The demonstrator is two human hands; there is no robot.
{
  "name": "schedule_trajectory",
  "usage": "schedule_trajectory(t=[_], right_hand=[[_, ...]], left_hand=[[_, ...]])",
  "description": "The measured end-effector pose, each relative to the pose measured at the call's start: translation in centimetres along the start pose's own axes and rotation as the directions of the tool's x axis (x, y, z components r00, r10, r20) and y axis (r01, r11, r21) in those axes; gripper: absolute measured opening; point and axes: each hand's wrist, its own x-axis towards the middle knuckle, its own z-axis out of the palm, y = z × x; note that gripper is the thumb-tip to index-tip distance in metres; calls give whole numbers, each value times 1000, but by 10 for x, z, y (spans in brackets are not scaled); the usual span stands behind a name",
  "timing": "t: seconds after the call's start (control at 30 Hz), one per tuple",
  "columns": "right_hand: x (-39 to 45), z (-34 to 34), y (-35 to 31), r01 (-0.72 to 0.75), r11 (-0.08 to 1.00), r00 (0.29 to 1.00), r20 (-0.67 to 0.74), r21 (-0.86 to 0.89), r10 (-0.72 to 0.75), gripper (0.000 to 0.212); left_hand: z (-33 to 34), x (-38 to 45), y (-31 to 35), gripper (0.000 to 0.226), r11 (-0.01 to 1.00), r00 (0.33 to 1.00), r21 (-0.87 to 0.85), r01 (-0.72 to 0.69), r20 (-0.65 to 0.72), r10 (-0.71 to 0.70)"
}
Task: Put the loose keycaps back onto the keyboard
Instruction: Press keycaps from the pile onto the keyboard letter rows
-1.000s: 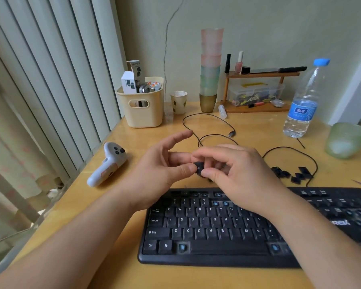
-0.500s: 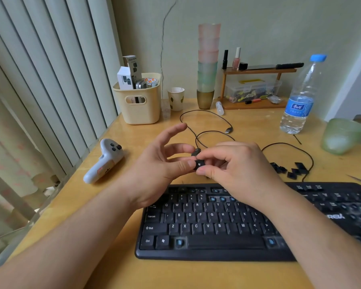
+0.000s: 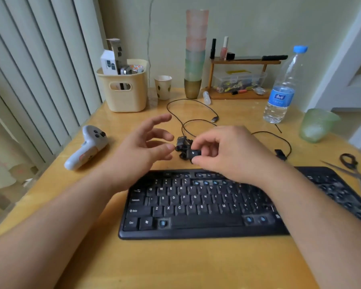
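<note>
A black keyboard [image 3: 196, 205] lies on the wooden desk in front of me, with several bare blue switch stems showing where keycaps are off. My right hand [image 3: 227, 151] hovers just beyond its top edge and pinches a black keycap [image 3: 193, 153] with a white logo between thumb and fingers. A small heap of loose black keycaps [image 3: 181, 143] lies on the desk right beside it. To the left of that heap my left hand [image 3: 142, 147] hangs with fingers spread and holds nothing. Another loose keycap [image 3: 279, 152] lies to the right by the cable.
A white controller [image 3: 86, 147] lies at the left. Scissors [image 3: 352, 170] rest at the right, partly over the keyboard. A black cable [image 3: 196, 109] loops behind the hands. Further back stand a cream basket [image 3: 123, 90], stacked cups [image 3: 195, 53], a water bottle [image 3: 283, 86] and a green cup [image 3: 317, 124].
My left hand has let go of the keycap and drawn away to the left with fingers spread. My right hand now holds the keycap alone.
</note>
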Motion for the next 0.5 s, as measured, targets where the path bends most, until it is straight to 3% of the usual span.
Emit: schedule_trajectory(t=[0.1, 0.3, 0.4, 0.5], right_hand=[[-7, -38, 7, -132, 990, 974, 190, 55, 119, 15], [-69, -67, 25, -270, 961, 905, 354, 54, 234, 17], [-96, -60, 28, -282, 959, 904, 333, -6, 268, 18], [-109, -60, 32, -299, 954, 935, 206, 19, 289, 19]], left_hand=[[-9, -1, -4, 52, 956, 996, 284, -76, -15, 84], [-6, -7, 2, 25, 850, 992, 515, -113, 5, 129], [-3, -9, 3, 22, 793, 991, 599, -112, 13, 130], [-8, -10, -2, 17, 801, 992, 592, -89, -20, 125]])
